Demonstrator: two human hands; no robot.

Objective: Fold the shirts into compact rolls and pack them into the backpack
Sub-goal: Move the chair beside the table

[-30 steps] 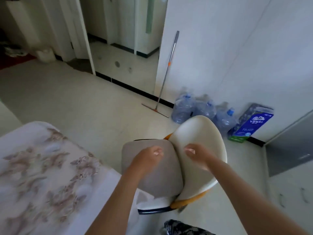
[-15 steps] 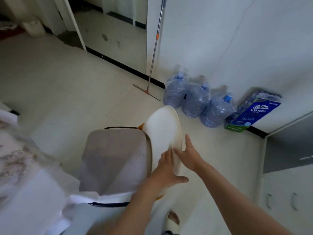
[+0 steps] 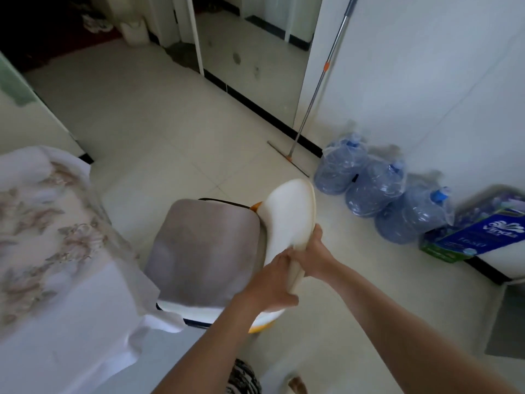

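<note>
Nowhere do I see the shirts or backpack; I'd judge shirts limp and light, best pinched at the shoulders. On my left hand (image 3: 271, 282) the fingers curl round the cream moulded chair backrest (image 3: 289, 211); my right hand (image 3: 314, 255) lies behind it, grip hidden.

The chair (image 3: 204, 251) has a grey seat and white backrest.

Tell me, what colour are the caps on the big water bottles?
Blue caps; the head view, the only one, shows them.
</note>
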